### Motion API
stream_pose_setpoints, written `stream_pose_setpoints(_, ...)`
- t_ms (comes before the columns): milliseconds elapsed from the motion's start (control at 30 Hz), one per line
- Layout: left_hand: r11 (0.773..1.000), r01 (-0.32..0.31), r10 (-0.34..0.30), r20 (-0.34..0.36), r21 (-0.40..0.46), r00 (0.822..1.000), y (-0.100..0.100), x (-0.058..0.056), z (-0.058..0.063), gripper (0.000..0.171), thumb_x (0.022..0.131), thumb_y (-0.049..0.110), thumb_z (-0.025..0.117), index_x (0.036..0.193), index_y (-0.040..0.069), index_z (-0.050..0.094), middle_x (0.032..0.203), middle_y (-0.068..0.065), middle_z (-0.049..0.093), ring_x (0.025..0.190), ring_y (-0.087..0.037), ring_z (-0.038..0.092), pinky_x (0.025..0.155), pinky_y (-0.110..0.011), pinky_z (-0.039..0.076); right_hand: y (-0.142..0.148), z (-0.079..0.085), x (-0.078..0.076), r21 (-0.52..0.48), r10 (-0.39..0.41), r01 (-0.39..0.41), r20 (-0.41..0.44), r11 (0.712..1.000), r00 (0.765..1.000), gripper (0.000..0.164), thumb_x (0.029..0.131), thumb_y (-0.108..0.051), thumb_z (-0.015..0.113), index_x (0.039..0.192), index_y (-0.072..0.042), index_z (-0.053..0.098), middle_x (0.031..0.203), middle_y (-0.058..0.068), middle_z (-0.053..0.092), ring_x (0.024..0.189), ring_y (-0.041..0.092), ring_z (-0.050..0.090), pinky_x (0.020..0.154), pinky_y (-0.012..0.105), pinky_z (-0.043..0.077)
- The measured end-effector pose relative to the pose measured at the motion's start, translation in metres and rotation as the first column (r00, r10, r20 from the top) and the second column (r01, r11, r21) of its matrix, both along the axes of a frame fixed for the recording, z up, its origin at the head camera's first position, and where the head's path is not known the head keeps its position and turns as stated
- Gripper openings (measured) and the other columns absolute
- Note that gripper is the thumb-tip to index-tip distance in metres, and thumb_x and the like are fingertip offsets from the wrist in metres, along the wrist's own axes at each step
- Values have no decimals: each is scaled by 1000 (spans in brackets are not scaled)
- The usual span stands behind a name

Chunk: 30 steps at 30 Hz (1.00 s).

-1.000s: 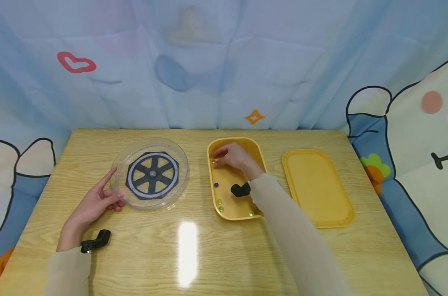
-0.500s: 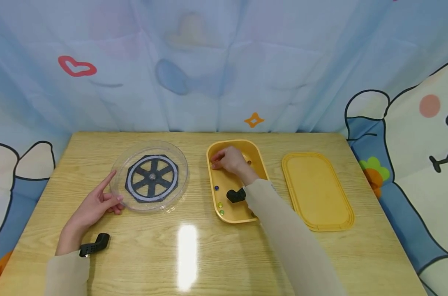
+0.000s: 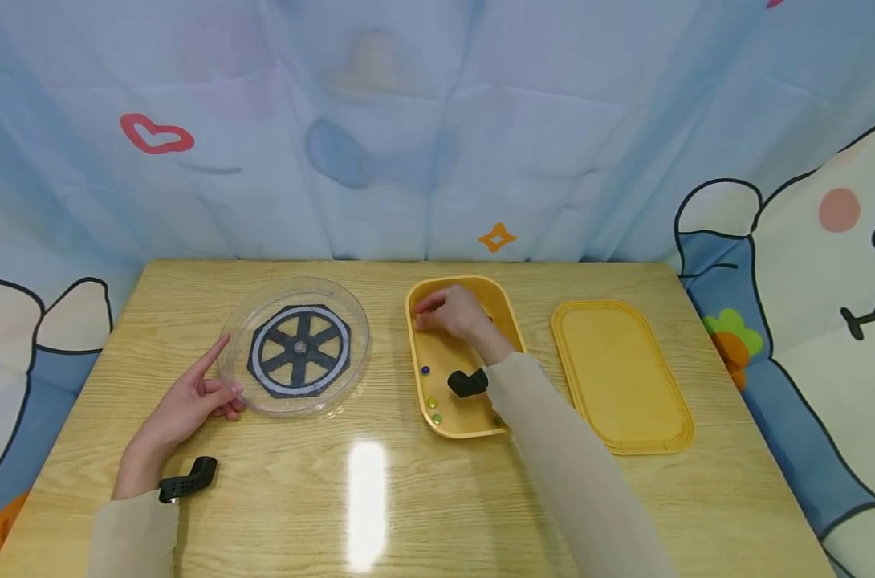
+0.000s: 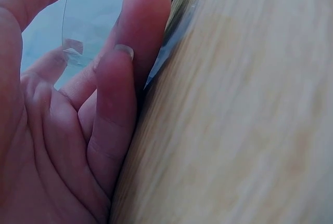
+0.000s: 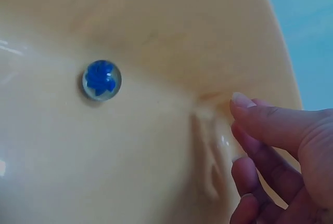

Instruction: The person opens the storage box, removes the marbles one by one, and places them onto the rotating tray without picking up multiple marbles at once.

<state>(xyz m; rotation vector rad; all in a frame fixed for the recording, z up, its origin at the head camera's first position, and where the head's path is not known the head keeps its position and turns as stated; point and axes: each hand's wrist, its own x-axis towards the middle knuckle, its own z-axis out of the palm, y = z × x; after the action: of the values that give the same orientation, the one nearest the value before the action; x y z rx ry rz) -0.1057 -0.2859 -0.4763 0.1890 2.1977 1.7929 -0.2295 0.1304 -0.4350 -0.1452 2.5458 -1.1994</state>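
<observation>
A round clear dish [image 3: 358, 353] with a dark, six-spoked wheel shape [image 3: 300, 351] in it lies on the table at the left. My left hand [image 3: 186, 409] touches its left rim with a straight index finger and the thumb, while the lower fingers curl beneath. Inside a yellow tray [image 3: 414, 353], my right hand [image 3: 455, 311] reaches to the upper left wall with bent fingers. Whether anything is between those fingertips is hidden, though a small glint shows beside them in the right wrist view. A blue marble [image 5: 101, 80] lies near, with a yellow marble [image 3: 433, 402] and green marble [image 3: 437, 418] lower.
A flat yellow lid [image 3: 621, 373] lies to the right of the tray on the wooden table [image 3: 278, 498]. Behind the table hangs a blue patterned curtain [image 3: 394, 144]. The right sleeve [image 3: 567, 457] crosses the tray's right side and covers part of it.
An amber marble seen by my right fingertips a second ago is now hidden there. The right fingers have drawn in slightly at the tray wall. My left hand keeps its place.
</observation>
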Motion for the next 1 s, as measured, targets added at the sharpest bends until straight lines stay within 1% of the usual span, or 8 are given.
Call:
stream_pose_setpoints(200,1000,-10,10,2,6,1000,-1,-1,-1,84,101,9,60,162,22,4,84,-16,72,69,-21,70,70,-30,59,-1,5,0,-48,-14,14,11,999,1000,18,88,-16,79,104,-8,79,100,3,75,94,20,65,84,32,51)
stream_pose_setpoints(400,1000,-18,18,4,-1,1000,-3,0,0,84,101,9,60,162,20,4,84,-14,72,69,-21,70,69,-29,59,-3,19,3,-91,-26,25,-17,996,1000,18,89,-16,77,105,-8,78,102,4,74,98,22,64,83,35,51)
stream_pose_setpoints(533,1000,-22,22,10,-6,1000,-3,1,0,84,101,10,60,162,20,4,84,-15,72,69,-21,70,70,-29,59,-6,26,4,-106,-29,26,-26,994,999,19,90,-19,77,107,-11,78,106,3,72,98,23,63,84,36,51)
stream_pose_setpoints(667,1000,-23,23,16,-16,1000,-3,0,1,84,101,12,61,162,22,5,85,-15,72,69,-21,70,70,-29,59,-13,33,6,-127,-18,13,-37,992,999,21,91,-20,76,110,-12,77,108,2,71,97,24,63,85,39,51)
stream_pose_setpoints(767,1000,-18,18,10,-8,1000,-2,-1,0,84,101,11,61,162,22,5,85,-16,72,69,-21,70,70,-30,59,-22,37,8,-146,1,-10,-62,989,998,22,92,-20,75,111,-10,76,107,3,71,96,25,64,83,41,52)
stream_pose_setpoints(867,1000,-17,17,1,7,1000,-3,-1,-2,84,100,9,61,162,20,4,84,-17,72,68,-22,69,68,-31,59,-32,41,9,-150,26,-39,-87,988,996,23,92,-20,75,112,-9,76,104,2,72,96,25,65,78,38,52)
stream_pose_setpoints(1000,1000,-13,13,-1,13,1000,-2,-2,-5,84,100,9,61,162,19,5,84,-15,72,67,-21,69,67,-31,59,-47,43,10,-137,47,-63,-116,988,992,21,91,-18,75,109,-9,77,101,1,72,94,22,66,77,33,53)
